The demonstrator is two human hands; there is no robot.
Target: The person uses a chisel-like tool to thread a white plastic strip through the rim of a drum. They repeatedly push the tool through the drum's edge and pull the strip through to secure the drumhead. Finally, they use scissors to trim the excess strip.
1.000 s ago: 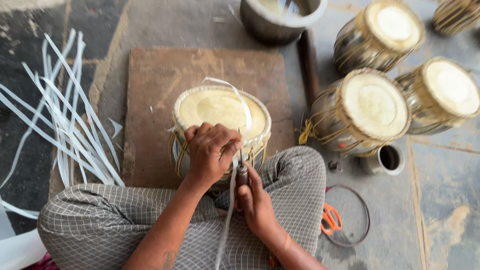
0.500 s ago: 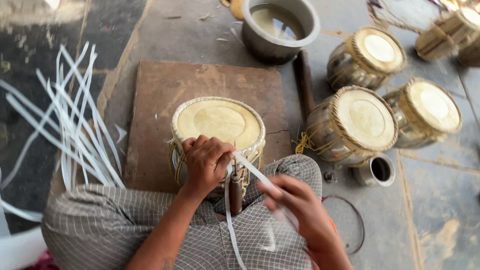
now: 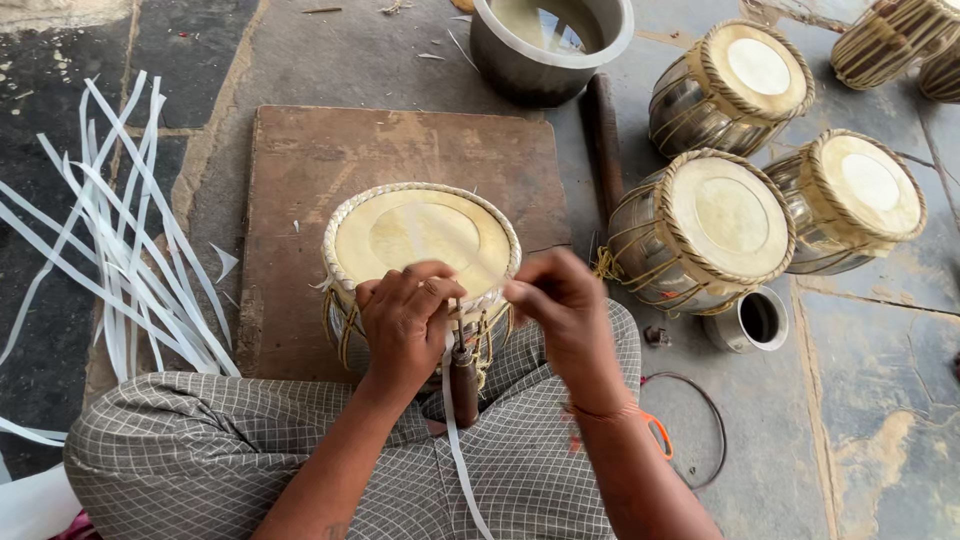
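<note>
The drum [image 3: 420,240] stands upright on the wooden board [image 3: 400,160], its near wall hidden behind both hands and pressed against the person's checked-cloth lap [image 3: 300,450]. The left hand [image 3: 405,320] is clenched over the drum's near rim; what it pins there cannot be made out. The right hand [image 3: 565,310], just right of that rim, pinches a white strap [image 3: 460,450] whose upper run is blurred and whose lower end is cut off by the picture's edge. A dark-handled tool [image 3: 463,385] stands below the rim, its tip hidden. Compared with half a second earlier, the right hand has risen from the lap to the rim.
</note>
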